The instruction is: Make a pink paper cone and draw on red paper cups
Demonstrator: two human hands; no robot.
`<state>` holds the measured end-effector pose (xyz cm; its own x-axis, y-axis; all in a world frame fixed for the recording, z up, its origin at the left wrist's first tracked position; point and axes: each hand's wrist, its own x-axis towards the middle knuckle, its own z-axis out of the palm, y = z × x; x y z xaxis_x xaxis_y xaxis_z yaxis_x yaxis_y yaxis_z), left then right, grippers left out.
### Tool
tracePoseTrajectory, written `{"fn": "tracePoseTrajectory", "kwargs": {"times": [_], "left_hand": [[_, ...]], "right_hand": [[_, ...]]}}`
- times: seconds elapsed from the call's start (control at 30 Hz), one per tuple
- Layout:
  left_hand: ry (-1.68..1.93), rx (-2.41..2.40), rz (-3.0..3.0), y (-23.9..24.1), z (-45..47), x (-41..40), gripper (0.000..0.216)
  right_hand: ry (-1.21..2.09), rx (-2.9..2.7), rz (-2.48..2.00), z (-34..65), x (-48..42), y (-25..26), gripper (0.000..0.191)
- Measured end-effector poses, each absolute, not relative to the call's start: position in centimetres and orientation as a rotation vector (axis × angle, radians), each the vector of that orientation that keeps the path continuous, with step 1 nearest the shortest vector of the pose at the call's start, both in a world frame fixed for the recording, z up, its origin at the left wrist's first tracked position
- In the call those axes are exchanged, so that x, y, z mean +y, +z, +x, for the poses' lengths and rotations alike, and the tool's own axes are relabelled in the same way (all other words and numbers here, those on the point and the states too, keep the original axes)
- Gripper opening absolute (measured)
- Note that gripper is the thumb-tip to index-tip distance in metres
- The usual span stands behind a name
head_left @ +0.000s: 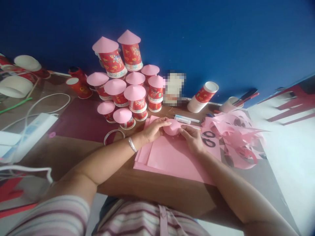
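Observation:
Between my two hands is a small round piece of pink paper (pixel 171 127), held above a stack of pink paper sheets (pixel 172 157). My left hand (pixel 157 128), with a silver bracelet on the wrist, is closed on its left edge, thumb on top. The fingers of my right hand (pixel 193 137) pinch the right edge. Just right of that hand lie scissors (pixel 208 139), their black handles showing and their blades mostly hidden. A white tube or marker (pixel 182 119) rests at the far edge of the sheets.
Several red paper cups with pink cone tops (pixel 135 95) stand at back left. A cup stack (pixel 203 96) and a pen cup (pixel 231 105) stand by the blue wall. Pink paper scraps (pixel 237 137) lie right. A white cable (pixel 50 95) and a tape roll (pixel 114 132) lie left.

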<state>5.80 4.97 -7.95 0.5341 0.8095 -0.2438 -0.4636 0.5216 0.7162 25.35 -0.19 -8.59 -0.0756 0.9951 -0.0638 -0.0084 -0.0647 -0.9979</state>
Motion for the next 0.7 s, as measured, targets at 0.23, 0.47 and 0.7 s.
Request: {"fn": "tracePoseTrajectory", "kwargs": {"times": [0.23, 0.47, 0.7], "left_hand": [[0.779, 0.625, 0.648, -7.1, 5.7, 5.2, 0.028], [0.752, 0.666, 0.698, -5.2, 4.8, 5.2, 0.029], [0.868, 0.756, 0.686, -5.8, 3.9, 4.4, 0.032]], "right_hand": [[1.355, -1.215, -1.155, 25.5, -0.1, -9.0, 0.045], [1.437, -1.217, -1.121, 25.1, 0.5, -7.9, 0.043], [1.520, -1.089, -1.074, 22.9, 1.0, -7.4, 0.041]]}}
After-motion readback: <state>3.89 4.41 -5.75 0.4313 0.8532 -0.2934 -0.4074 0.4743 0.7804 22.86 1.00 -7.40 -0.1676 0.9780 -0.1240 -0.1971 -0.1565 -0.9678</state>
